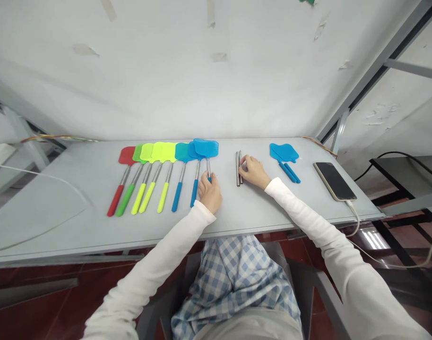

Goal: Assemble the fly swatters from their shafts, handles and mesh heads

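Observation:
My left hand (211,192) is closed over the handle of the rightmost blue fly swatter (206,148), hiding most of that handle. The swatter's head overlaps another blue one (194,187) just to its left. Farther right, my right hand (254,172) has its thumb and fingers curled at the right-hand one of two slim metal tubes (237,169), which lie side by side on the table. To the right of that hand are two overlapping loose blue swatter heads (284,152), with two blue handle grips (289,173) below them.
Several fly swatters in red (116,200), green (125,200), yellow and blue lie in a row at left on the grey table (258,208). A phone (334,181) with a white cable lies at right. A white wall rises behind the table.

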Tool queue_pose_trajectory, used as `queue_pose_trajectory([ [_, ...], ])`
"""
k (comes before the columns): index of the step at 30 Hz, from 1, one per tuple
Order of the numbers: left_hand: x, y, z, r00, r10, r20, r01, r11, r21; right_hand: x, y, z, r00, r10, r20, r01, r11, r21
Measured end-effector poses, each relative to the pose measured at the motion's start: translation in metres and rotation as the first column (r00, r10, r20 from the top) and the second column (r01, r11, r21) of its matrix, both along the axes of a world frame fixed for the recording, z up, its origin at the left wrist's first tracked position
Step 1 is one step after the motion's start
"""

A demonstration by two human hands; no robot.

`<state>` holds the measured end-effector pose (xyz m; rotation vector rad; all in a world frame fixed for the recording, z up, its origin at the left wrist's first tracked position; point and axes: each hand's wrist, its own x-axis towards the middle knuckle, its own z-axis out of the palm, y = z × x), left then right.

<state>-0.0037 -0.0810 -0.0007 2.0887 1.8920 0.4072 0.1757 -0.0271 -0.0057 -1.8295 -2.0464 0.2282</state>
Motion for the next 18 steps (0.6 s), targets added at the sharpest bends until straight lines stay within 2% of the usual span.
queue_pose_trajectory([
  [4, 0.001, -0.003, 0.000, 0.993, -0.015, -0.113, 0.019, 0.999, 0.036, 0.000, -0.002, 0.004, 0.997, -0.043, 0.059, 0.045, 0.999, -0.029],
  [7, -0.004, 0.002, 0.003, 0.991, -0.058, -0.117, 0.065, 0.996, 0.055, 0.003, -0.003, 0.005, 0.993, -0.069, 0.096, 0.073, 0.997, -0.039],
  [9, -0.005, 0.011, 0.007, 0.993, -0.109, -0.043, 0.112, 0.992, 0.065, 0.008, -0.002, 0.005, 0.993, -0.085, 0.081, 0.088, 0.995, -0.036],
  [11, -0.001, 0.024, 0.010, 0.971, -0.198, 0.137, 0.188, 0.979, 0.080, 0.016, 0.000, 0.005, 0.995, -0.097, 0.014, 0.098, 0.995, -0.022],
  [12, 0.003, 0.031, 0.011, 0.936, -0.237, 0.261, 0.223, 0.971, 0.081, 0.019, 0.002, 0.004, 0.995, -0.096, -0.040, 0.095, 0.995, -0.009],
  [14, 0.015, 0.046, 0.011, 0.813, -0.239, 0.532, 0.268, 0.963, 0.024, 0.026, 0.004, 0.004, 0.982, -0.064, -0.180, 0.069, 0.997, 0.020],
  [16, 0.030, 0.059, 0.010, 0.655, -0.104, 0.748, 0.293, 0.948, -0.124, 0.029, 0.006, 0.006, 0.938, 0.003, -0.347, 0.017, 0.998, 0.054],
  [18, 0.042, 0.068, 0.008, 0.483, 0.048, 0.874, 0.335, 0.912, -0.235, 0.028, 0.006, 0.009, 0.863, 0.110, -0.493, -0.068, 0.992, 0.103],
])
